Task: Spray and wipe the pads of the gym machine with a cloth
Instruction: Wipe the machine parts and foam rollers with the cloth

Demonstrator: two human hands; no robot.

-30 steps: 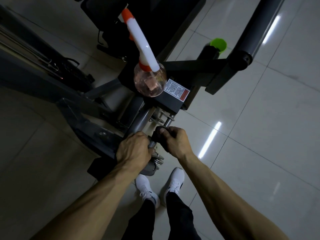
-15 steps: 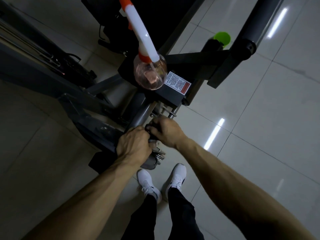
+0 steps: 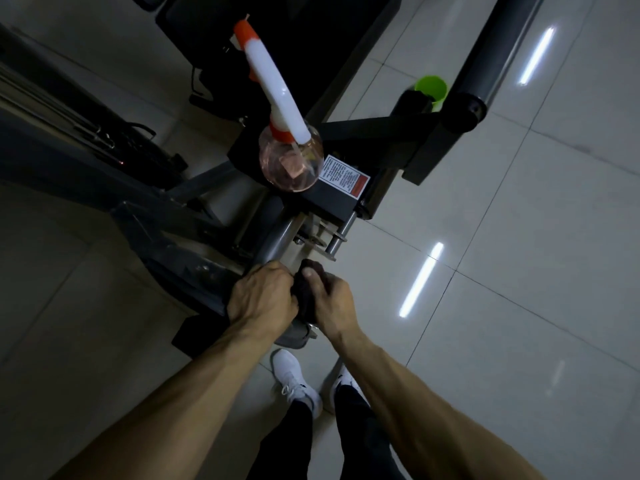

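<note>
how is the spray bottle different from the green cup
The spray bottle is clear, with pinkish liquid showing; the green cup is opaque bright green. The spray bottle shows whole, standing on the machine's frame beside the warning label; the green cup is partly hidden behind a dark machine part. Shared: neither is held by a hand.

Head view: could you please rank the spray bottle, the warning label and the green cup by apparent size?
1. Spray bottle, clearly largest, though nearest the camera.
2. Warning label and green cup look alike; not ranked.
</note>
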